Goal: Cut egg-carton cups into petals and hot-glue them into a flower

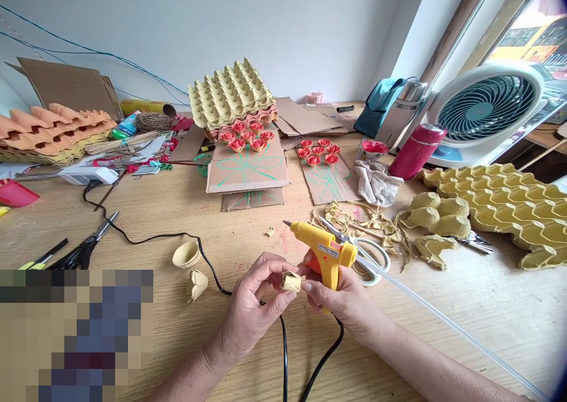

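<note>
Between the thumb and fingers of my left hand [257, 298] is a small curled egg-carton piece [291, 281], shaped like a flower bud. My right hand [349, 301] is wrapped round the handle of a yellow hot glue gun [325, 248], its nozzle pointing to the upper left. The right thumb and fingertips also reach the edge of the bud. A clear glue stick [425, 296] runs from the back of the gun to the lower right. Left of my hands, a round carton cup [186, 254] and a petal-edged carton cup [196, 286] lie on the wooden table.
Red paper flowers [247, 135] sit on cardboard with green lines. White-handled scissors [374, 260] lie among carton scraps [376, 222]. Yellow egg trays [509, 207], a fan [487, 110] and a red flask [419, 150] are at right. Black scissors [84, 248] and a black cord [155, 237] are left.
</note>
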A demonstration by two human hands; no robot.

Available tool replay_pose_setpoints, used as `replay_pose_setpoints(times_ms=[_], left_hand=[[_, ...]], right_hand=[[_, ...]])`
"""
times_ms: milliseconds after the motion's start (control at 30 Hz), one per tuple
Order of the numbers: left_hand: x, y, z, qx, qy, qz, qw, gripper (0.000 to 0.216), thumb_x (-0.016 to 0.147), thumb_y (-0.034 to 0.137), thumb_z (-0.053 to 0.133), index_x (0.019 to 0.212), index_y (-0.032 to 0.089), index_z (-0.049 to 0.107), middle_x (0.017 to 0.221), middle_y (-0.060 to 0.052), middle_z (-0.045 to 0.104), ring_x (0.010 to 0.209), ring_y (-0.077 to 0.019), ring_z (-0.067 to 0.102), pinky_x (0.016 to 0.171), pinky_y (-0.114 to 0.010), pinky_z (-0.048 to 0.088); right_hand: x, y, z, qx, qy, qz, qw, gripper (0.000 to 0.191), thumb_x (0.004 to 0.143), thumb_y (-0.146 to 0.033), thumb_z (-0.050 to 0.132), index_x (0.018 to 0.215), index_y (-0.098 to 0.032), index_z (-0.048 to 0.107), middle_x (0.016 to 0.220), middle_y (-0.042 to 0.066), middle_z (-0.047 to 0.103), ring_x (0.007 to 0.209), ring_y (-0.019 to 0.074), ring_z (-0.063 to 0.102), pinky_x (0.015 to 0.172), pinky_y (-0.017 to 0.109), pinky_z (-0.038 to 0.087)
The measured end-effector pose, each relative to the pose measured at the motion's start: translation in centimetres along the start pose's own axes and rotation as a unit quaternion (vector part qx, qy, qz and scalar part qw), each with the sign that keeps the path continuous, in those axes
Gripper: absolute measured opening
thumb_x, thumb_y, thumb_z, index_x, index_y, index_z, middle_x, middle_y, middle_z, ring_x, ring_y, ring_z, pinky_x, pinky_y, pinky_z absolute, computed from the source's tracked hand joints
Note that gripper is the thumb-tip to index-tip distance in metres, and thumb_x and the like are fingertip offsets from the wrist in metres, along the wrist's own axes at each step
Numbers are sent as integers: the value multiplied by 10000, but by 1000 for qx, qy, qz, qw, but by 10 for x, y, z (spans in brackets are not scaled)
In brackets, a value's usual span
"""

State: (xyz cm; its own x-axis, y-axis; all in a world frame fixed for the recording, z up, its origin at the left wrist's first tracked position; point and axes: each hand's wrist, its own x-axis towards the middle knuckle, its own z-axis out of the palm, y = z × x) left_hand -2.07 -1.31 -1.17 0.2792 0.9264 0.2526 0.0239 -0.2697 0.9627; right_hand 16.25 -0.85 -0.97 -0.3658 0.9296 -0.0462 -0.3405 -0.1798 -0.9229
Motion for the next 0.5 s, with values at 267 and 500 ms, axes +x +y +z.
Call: replay_pose_setpoints(times_ms=[267,500], left_hand=[[-1,2,0,13,14,-5,1000,169,855,196,719,1016,244,733,970,-31,627,888,-162,640,806,-248,549],[3,5,-2,65,91,-17,994,174,857,134,658,1012,204,693,976,-36,728,886,-147,696,831,-230,572]], right_hand=[[-1,-5,3,-23,8,13,1000,424,774,-501,799,938,-204,544,791,-24,558,501,58,440,474,231,353],[-8,-13,-6,-73,1,23,997,439,904,-580,642,1069,-183,554,675,-47,468,567,108,432,538,257,377]])
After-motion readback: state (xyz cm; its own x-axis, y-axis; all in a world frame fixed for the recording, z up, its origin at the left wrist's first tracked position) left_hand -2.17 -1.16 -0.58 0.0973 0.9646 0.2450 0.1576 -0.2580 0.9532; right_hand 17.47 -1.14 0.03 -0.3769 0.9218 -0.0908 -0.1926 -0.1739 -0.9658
